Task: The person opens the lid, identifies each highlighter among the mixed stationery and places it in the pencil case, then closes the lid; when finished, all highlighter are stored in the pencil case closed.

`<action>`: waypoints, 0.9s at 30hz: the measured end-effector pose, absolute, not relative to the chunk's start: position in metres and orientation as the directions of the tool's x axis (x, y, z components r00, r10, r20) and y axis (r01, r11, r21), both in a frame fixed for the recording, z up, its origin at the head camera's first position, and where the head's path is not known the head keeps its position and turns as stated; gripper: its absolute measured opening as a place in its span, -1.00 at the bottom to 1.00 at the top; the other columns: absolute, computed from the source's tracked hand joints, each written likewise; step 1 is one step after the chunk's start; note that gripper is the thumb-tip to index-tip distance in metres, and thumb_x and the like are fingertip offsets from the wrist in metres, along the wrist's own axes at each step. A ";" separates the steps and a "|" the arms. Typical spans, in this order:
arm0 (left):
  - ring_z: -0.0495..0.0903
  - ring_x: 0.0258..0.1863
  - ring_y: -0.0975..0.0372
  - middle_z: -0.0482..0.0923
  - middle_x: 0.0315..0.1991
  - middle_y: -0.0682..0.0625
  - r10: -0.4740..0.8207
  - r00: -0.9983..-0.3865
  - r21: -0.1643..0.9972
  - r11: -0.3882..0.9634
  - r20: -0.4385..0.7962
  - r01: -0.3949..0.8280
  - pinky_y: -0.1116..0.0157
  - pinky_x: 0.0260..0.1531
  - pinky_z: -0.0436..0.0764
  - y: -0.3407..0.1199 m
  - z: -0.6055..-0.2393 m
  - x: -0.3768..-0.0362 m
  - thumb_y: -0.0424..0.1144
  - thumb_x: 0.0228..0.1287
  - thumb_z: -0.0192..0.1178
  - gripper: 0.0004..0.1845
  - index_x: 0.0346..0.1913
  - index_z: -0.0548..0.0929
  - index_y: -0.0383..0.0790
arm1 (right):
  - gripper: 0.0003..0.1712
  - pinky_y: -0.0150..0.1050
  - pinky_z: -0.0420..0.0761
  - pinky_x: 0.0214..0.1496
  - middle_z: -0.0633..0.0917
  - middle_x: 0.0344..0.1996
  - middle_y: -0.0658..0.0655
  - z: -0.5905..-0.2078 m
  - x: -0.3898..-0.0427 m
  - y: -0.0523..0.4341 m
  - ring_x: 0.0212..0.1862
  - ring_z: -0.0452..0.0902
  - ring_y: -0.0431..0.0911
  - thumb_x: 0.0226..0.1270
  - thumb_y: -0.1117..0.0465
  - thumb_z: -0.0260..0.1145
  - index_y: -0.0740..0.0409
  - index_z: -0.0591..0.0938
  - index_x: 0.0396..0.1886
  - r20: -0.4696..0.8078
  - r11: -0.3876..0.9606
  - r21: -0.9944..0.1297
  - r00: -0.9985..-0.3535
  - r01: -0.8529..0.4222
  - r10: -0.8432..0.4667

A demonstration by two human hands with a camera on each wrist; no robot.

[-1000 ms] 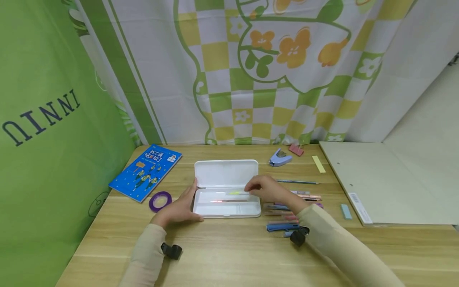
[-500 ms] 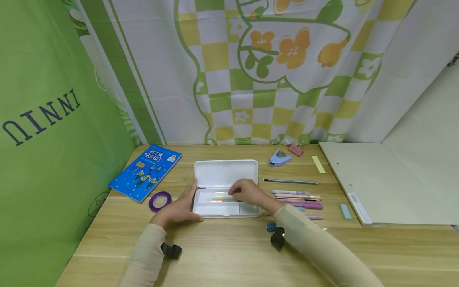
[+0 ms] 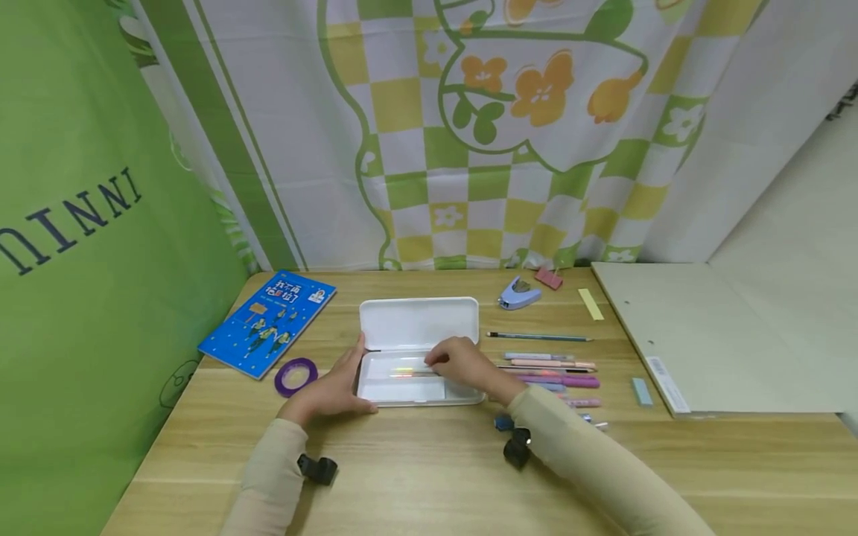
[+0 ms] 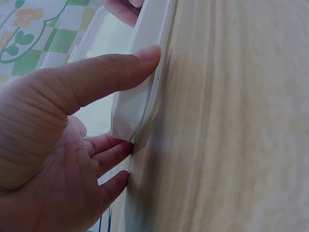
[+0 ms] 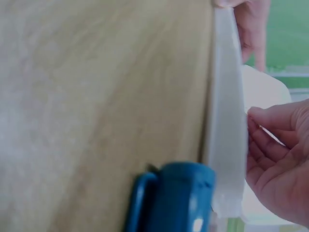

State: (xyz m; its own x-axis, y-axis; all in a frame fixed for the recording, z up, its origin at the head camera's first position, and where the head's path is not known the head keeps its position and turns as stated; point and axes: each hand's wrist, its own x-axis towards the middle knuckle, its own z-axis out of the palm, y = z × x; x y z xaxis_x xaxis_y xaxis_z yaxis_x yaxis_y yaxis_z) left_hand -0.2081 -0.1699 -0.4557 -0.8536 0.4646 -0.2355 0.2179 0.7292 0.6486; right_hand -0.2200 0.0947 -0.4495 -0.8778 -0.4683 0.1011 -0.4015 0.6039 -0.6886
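Observation:
A white pencil case (image 3: 402, 391) lies on the table with its lid (image 3: 419, 323) folded back. My left hand (image 3: 337, 385) grips its left end; in the left wrist view the thumb (image 4: 120, 72) presses the front wall and the fingers reach round the end. Inside the back compartment lie two slim pens, one with a red-orange tip and one with a yellow tip (image 3: 402, 370), side by side. My right hand (image 3: 462, 365) is over this compartment, thumb and fingertips pinching the yellow-tipped pen, whose rear part is hidden by the hand.
To the right lie several pens, including a purple one (image 3: 579, 382) and a blue one (image 5: 186, 198), and a pencil (image 3: 539, 337). Behind are a lilac stapler-like tool (image 3: 519, 295) and a pink clip (image 3: 549, 278). Purple tape (image 3: 278, 380) and a blue book (image 3: 268, 324) lie left; a large board (image 3: 710, 339) lies right.
My right hand has moved left and lowered the yellow-tipped pen into the case beside the red-orange-tipped one. My left hand has kept its hold. The head view has shifted slightly.

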 end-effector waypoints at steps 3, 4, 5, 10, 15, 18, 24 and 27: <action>-0.25 0.46 -0.13 -0.35 0.50 -0.25 0.465 -0.853 0.648 0.730 -0.238 0.218 -0.07 0.37 -0.03 -0.170 -0.457 -0.208 -0.05 -0.04 0.47 0.36 0.47 -0.48 -0.19 | -0.83 -0.25 0.61 -0.06 0.74 -0.25 0.14 -0.446 -0.220 0.103 -0.13 0.63 -0.03 0.21 0.39 0.30 0.28 0.72 -0.21 0.072 0.541 -0.761 -0.876 -0.357 -0.477; -0.26 0.46 -0.12 -0.36 0.50 -0.24 0.464 -0.852 0.648 0.731 -0.242 0.214 -0.06 0.38 -0.03 -0.170 -0.457 -0.208 -0.04 -0.04 0.46 0.36 0.47 -0.48 -0.18 | -0.81 -0.25 0.61 -0.06 0.73 -0.23 0.15 -0.445 -0.220 0.106 -0.13 0.62 -0.03 0.24 0.38 0.28 0.30 0.71 -0.17 0.065 0.518 -0.783 -0.874 -0.344 -0.481; -0.26 0.46 -0.12 -0.36 0.50 -0.24 0.463 -0.853 0.649 0.731 -0.242 0.212 -0.07 0.37 -0.03 -0.170 -0.457 -0.208 -0.04 -0.04 0.46 0.36 0.47 -0.48 -0.18 | -0.80 -0.24 0.61 -0.06 0.73 -0.21 0.16 -0.443 -0.219 0.110 -0.11 0.62 -0.03 0.26 0.36 0.27 0.31 0.70 -0.15 0.063 0.495 -0.802 -0.870 -0.336 -0.489; -0.26 0.45 -0.14 -0.36 0.50 -0.26 0.461 -0.854 0.654 0.727 -0.239 0.210 -0.08 0.37 -0.05 -0.171 -0.457 -0.208 -0.04 -0.05 0.47 0.36 0.47 -0.47 -0.19 | -0.74 -0.22 0.61 -0.03 0.70 -0.13 0.20 -0.431 -0.215 0.133 -0.07 0.61 -0.01 0.33 0.29 0.23 0.34 0.66 -0.07 0.067 0.405 -0.861 -0.858 -0.307 -0.509; -0.25 0.45 -0.16 -0.35 0.49 -0.30 0.480 -0.850 0.658 0.716 -0.218 0.235 -0.08 0.37 -0.05 -0.171 -0.458 -0.209 -0.04 -0.05 0.47 0.36 0.47 -0.46 -0.23 | -0.75 -0.28 0.61 -0.08 0.69 -0.13 0.25 -0.424 -0.212 0.168 -0.09 0.61 0.01 0.33 0.32 0.22 0.37 0.65 -0.08 0.061 0.385 -0.880 -0.870 -0.278 -0.489; -0.25 0.45 -0.16 -0.34 0.49 -0.31 0.482 -0.849 0.662 0.712 -0.218 0.235 -0.08 0.37 -0.05 -0.171 -0.458 -0.209 -0.05 -0.05 0.47 0.36 0.47 -0.46 -0.23 | -0.74 -0.25 0.61 -0.08 0.68 -0.12 0.26 -0.423 -0.211 0.192 -0.08 0.60 0.01 0.33 0.31 0.22 0.37 0.64 -0.06 0.015 0.422 -0.877 -0.891 -0.230 -0.453; -0.25 0.45 -0.17 -0.35 0.48 -0.32 0.485 -0.848 0.668 0.706 -0.213 0.236 -0.08 0.37 -0.06 -0.173 -0.456 -0.208 -0.05 -0.05 0.47 0.36 0.46 -0.46 -0.24 | -0.73 -0.16 0.60 -0.06 0.68 -0.14 0.25 -0.430 -0.213 0.235 -0.07 0.59 0.04 0.33 0.30 0.22 0.39 0.62 -0.06 -0.021 0.526 -0.822 -0.911 -0.219 -0.411; -0.26 0.45 -0.16 -0.35 0.48 -0.32 0.493 -0.844 0.667 0.704 -0.210 0.244 -0.08 0.37 -0.06 -0.172 -0.457 -0.209 -0.05 -0.05 0.47 0.36 0.46 -0.47 -0.24 | -0.75 -0.26 0.60 -0.11 0.69 -0.16 0.26 -0.436 -0.216 0.252 -0.09 0.60 0.05 0.32 0.33 0.23 0.38 0.63 -0.08 -0.014 0.552 -0.802 -0.917 -0.228 -0.399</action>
